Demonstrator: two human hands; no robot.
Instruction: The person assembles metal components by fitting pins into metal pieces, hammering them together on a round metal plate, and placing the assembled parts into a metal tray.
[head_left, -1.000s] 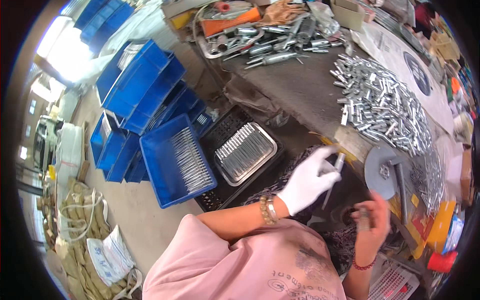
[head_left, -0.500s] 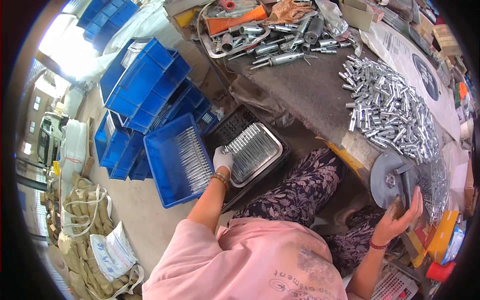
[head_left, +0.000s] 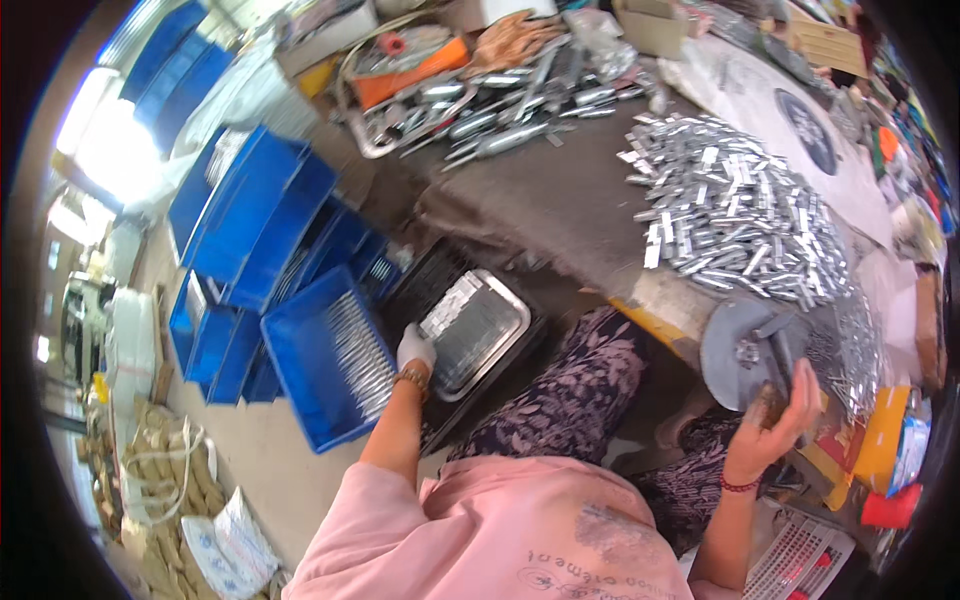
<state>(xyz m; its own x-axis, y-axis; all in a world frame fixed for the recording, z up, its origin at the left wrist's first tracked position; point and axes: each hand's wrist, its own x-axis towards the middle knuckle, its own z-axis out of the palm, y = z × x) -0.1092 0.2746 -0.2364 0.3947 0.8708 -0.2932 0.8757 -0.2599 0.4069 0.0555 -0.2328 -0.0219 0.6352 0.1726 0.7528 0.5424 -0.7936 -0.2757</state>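
My left hand (head_left: 415, 350), in a white glove, rests at the near left edge of a shallow metal tray (head_left: 528, 318). Rows of slim metal rods (head_left: 465, 325) lie in the tray. Blur hides how the gloved fingers are bent and whether they grip any rods. Beside that hand, a blue bin (head_left: 310, 365) holds a row of similar silvery rods (head_left: 360, 350). My bare right hand (head_left: 775, 425) is raised with fingers stretched and parted, dark marks by its thumb. It is close to a grey round disc (head_left: 728, 350) with a bar across it.
Silvery tubular pieces (head_left: 740, 210) are heaped on the workbench (head_left: 560, 205). Assorted metal tools (head_left: 520, 110) and an orange glove (head_left: 515, 40) lie at its far end. Blue bins (head_left: 255, 220) are stacked at left, and sacks (head_left: 165, 490) sit on the floor.
The whole view has shifted, so the bench and its heap appear further left. My left hand stays at the tray's edge; my right hand stays raised by the disc.
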